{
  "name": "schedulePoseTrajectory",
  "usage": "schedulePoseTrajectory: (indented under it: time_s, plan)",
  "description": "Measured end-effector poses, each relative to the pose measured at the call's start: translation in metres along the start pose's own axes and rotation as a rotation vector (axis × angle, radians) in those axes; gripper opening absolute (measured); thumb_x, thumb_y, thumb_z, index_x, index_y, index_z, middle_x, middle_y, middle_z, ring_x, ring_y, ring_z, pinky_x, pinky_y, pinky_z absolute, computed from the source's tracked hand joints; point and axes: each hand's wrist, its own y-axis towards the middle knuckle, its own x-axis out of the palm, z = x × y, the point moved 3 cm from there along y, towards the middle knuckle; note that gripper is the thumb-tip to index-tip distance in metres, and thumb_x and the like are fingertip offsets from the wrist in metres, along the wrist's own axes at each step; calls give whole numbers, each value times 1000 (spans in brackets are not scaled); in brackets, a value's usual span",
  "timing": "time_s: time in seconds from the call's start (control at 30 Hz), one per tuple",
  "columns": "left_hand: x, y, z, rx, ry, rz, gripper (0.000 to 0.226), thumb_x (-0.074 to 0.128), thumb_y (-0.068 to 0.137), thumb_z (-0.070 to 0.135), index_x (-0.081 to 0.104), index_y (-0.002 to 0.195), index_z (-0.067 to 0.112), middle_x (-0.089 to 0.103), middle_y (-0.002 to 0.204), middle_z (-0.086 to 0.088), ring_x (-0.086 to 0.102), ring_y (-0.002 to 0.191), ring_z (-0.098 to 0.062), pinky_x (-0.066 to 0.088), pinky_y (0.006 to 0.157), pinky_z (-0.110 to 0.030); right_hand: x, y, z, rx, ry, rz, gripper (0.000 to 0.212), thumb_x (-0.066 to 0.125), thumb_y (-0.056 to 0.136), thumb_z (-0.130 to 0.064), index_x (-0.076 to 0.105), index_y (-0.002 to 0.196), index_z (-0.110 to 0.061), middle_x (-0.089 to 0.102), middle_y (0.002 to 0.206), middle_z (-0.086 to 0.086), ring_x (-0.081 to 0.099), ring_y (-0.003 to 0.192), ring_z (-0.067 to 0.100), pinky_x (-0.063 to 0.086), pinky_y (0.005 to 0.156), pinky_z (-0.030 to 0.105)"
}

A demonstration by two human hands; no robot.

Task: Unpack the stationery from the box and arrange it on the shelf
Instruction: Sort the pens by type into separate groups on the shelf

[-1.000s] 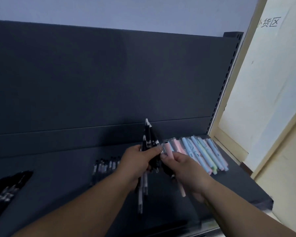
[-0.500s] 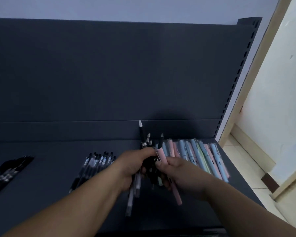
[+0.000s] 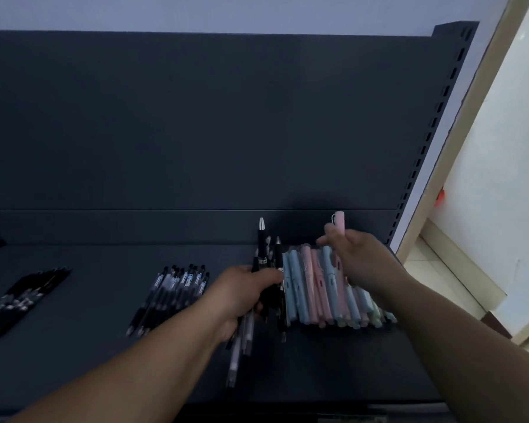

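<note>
Pink pen (image 3: 339,222), pinched in the right hand (image 3: 361,257), had left the black pen bundle (image 3: 261,248) and hung over the pastel pens (image 3: 318,288) at the shelf's (image 3: 74,377) right end, probably joining them next; the left hand (image 3: 242,294) gripped that bundle, several pens; pastels numbered roughly a dozen; one black pen group (image 3: 171,297) lay mid-shelf, a second black group (image 3: 22,297) at the left edge.

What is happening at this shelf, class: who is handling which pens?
A person is sorting pens on a dark shelf. The left hand grips a bundle of black and clear pens. The right hand holds a single pink pen above the row of pastel pens lying at the shelf's right end. Two more groups of black pens lie further left.
</note>
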Motion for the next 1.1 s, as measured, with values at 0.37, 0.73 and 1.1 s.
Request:
schedulePoseTrajectory:
  time_s: [0.37, 0.73, 1.1]
  plan:
    - [-1, -6, -17, 19, 59, 37, 51, 73, 78, 35, 60, 117, 5, 67, 85, -5, 48, 48, -9, 39, 46, -17, 17, 20, 47, -34, -521, 7, 79, 71, 84, -40, 27, 149, -27, 57, 126, 11, 56, 111, 23, 43, 87, 26]
    - [-17, -29, -13, 48, 27, 60, 50, 73, 77, 37, 62, 116, 8, 70, 101, -3, 50, 52, -7, 39, 44, -14, 21, -7, 18, -221, -333, 175, 32, 63, 90, -37, 64, 118, -24, 60, 103, -5, 52, 86, 6, 39, 70, 17]
    - [-64, -57, -13, 113, 21, -86, 7, 67, 85, 21, 69, 86, 13, 68, 73, -1, 55, 55, -9, 36, 42, -18, 105, -34, -30, 55, 387, -275, 13, 67, 89, -28, 70, 88, -15, 66, 75, -1, 48, 56, 10, 38, 50, 22]
